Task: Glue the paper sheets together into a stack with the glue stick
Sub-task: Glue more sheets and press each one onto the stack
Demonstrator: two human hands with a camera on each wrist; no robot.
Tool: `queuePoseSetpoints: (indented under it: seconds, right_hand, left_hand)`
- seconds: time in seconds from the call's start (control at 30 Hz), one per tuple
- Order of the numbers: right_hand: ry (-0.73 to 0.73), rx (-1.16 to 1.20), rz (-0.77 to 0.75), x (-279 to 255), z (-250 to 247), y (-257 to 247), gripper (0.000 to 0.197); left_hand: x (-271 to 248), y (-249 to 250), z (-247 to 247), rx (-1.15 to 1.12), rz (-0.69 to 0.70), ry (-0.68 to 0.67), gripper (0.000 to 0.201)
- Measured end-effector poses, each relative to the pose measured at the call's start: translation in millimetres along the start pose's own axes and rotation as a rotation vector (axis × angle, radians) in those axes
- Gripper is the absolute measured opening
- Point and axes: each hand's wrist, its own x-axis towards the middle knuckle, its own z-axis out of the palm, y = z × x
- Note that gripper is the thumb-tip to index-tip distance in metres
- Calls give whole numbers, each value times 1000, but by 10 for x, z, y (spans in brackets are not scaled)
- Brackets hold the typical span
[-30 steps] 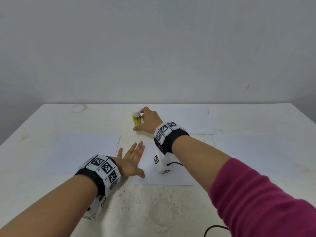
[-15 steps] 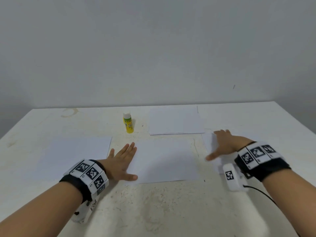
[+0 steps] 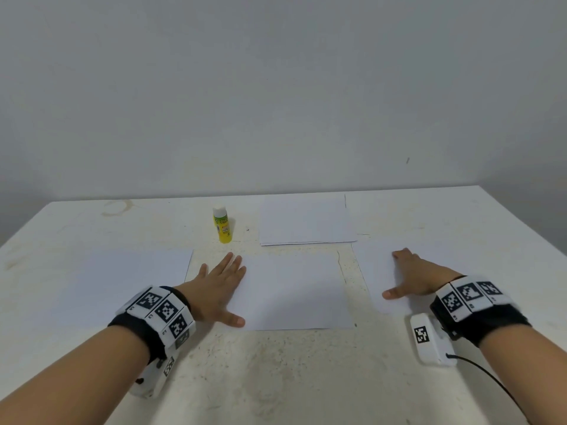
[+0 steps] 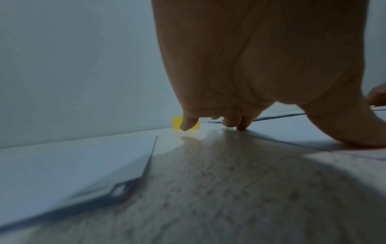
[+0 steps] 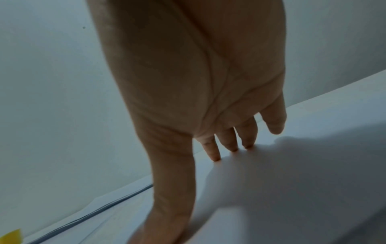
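In the head view, the left hand [image 3: 214, 286] lies flat with straight fingers on the left edge of the middle white paper sheet [image 3: 294, 289]; the right hand [image 3: 414, 277] lies flat, fingers spread, on the right white paper sheet [image 3: 372, 271]; the small yellow glue stick with a white cap [image 3: 221, 224] stands upright on the far part of the worn white counter [image 3: 276, 378], held by no hand; a far white paper pile [image 3: 306, 220] lies to its right, and a left white paper sheet [image 3: 122, 283] lies apart.

In the left wrist view, the left hand [image 4: 261, 66] touches paper with its fingertips [image 4: 242, 128]; the glue stick [image 4: 177, 123] shows behind them.

In the right wrist view, the right hand [image 5: 188, 82] has straight fingers [image 5: 213, 150] with tips on the sheet [image 5: 292, 181].
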Motion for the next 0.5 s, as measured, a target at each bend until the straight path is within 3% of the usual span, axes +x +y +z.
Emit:
queuePoseSetpoints:
  seconds: [0.37, 0.5]
  right_hand:
    - [-11, -37, 1, -69, 13, -49, 101]
    - [9, -37, -16, -141, -18, -27, 83]
  left_hand:
    - [9, -37, 0, -35, 2, -37, 141]
    - [16, -23, -14, -36, -2, -46, 140]
